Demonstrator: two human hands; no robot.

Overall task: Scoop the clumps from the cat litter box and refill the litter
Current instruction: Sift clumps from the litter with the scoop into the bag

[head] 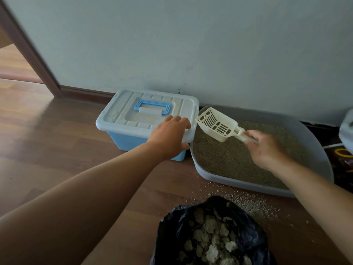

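Note:
A grey litter box (214, 174) holding brownish litter (227, 155) sits on the floor against the wall at right. My right hand (267, 148) holds a cream slotted scoop (217, 124) by its handle above the litter; the scoop looks empty. A blue storage bin (124, 140) with a pale lid (122, 109) and blue handle stands left of the litter box. My left hand (170, 138) rests on the lid's near right corner, fingers curled over the edge. A dark bag (248, 232) near me holds several litter clumps (212, 240).
Spilled litter grains (246, 202) lie on the wooden floor (47, 142) between the bag and the litter box. A doorway opens at far left. A dark patterned mat (343, 161) and a pale object sit at the far right edge.

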